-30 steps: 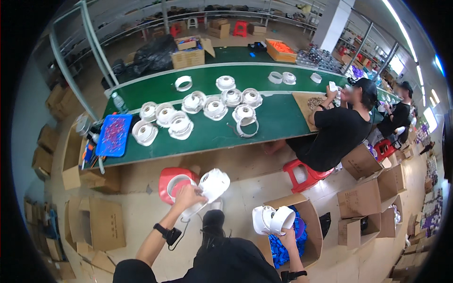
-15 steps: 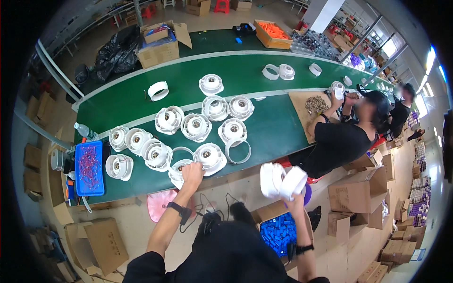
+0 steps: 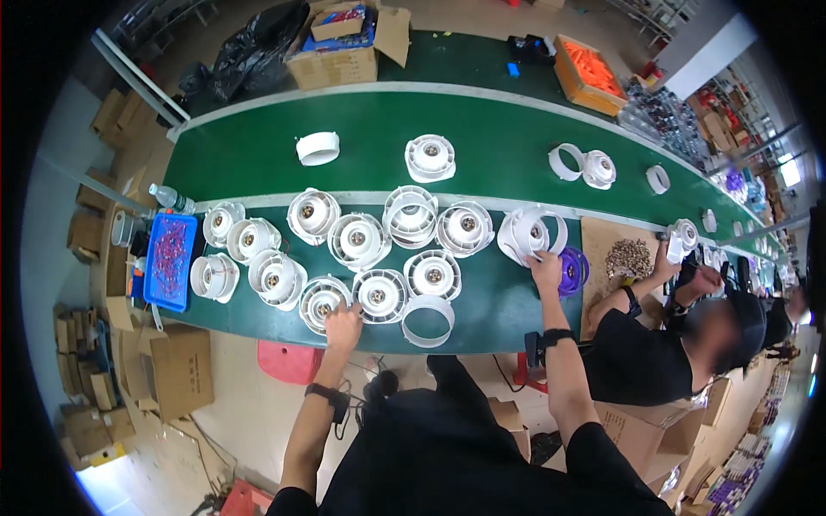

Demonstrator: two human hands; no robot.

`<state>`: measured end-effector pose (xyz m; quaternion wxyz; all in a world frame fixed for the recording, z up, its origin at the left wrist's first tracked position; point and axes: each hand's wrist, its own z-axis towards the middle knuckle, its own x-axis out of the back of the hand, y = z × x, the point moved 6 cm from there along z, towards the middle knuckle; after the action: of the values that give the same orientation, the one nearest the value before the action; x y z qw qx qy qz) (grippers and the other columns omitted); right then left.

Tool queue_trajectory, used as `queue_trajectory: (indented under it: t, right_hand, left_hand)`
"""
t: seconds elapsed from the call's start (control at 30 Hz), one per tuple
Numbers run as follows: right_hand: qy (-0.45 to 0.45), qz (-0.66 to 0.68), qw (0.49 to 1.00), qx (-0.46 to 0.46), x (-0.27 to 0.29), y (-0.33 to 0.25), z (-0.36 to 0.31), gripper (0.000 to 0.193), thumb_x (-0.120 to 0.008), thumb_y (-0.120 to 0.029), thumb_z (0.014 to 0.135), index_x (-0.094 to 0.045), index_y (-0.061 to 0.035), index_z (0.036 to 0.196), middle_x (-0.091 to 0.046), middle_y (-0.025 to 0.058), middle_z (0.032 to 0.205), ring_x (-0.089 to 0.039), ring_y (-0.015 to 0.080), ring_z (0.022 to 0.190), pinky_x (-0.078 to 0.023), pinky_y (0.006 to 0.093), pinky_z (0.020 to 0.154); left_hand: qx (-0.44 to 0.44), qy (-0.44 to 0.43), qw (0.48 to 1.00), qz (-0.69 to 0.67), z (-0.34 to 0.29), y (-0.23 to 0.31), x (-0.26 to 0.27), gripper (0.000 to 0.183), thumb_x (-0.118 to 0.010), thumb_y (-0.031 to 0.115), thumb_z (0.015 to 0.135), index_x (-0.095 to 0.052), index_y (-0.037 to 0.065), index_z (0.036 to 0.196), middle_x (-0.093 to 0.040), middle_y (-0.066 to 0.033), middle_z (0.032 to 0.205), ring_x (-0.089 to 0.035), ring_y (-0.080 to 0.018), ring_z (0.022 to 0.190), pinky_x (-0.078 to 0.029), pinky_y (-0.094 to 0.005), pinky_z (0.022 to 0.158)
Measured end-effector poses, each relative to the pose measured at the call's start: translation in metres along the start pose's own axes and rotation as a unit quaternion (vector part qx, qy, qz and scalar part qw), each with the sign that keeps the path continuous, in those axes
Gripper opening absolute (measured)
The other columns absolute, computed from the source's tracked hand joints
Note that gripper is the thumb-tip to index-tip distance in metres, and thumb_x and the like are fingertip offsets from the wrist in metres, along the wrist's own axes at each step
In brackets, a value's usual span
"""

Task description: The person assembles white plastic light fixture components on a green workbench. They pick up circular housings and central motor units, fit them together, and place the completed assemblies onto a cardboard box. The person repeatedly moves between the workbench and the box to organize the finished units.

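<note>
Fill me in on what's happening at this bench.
Round white housings are spread over a green workbench. The person's left hand is at a ribbed white housing by the near edge; the right hand touches another white housing, near a purple round part. Rightward, a co-worker holds a white part.

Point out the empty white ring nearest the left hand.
The white ring at the near edge of the green table, right of the left hand; other empty rings lie farther back.

Across the near worktop (image 3: 495, 314) we count twelve white housings (image 3: 359, 239), plus one white ring (image 3: 426, 304) at its front edge, one purple part (image 3: 582, 273) rightward, one blue tray (image 3: 169, 301) at its left edge and one bottle (image 3: 174, 199) at its far left corner.
</note>
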<state>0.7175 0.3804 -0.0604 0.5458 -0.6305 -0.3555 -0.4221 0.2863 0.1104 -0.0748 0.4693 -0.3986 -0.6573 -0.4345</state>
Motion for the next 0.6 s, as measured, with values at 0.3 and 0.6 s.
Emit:
queue_trajectory:
  t: [0.3,0.6]
  right_hand:
    - [-0.152,0.033,0.981,0.112,-0.04,-0.017,0.024,0.043,-0.069,-0.026,0.074,-0.066,-0.0049,0.111,-0.067,0.0232,0.108,-0.063,0.0407,0.103,-0.051,0.045,0.09]
    - [-0.093,0.024,0.989,0.112,0.005,-0.034,0.003,0.059,-0.066,-0.015,0.079,-0.049,-0.0083,0.136,-0.059,0.027,0.124,-0.057,0.0422,0.113,-0.044,0.0451,0.097]
  left_hand:
    - [0.052,0.046,0.997,-0.019,0.002,0.015,0.028,0.037,-0.067,0.007,0.074,-0.066,0.012,0.11,-0.053,-0.0174,0.112,-0.053,-0.0372,0.109,-0.051,-0.0473,0.086]
    - [0.098,0.102,0.982,-0.124,-0.035,0.016,0.075,0.045,-0.067,0.009,0.078,-0.057,0.012,0.122,-0.054,-0.0185,0.121,-0.052,-0.0376,0.115,-0.049,-0.0466,0.091]
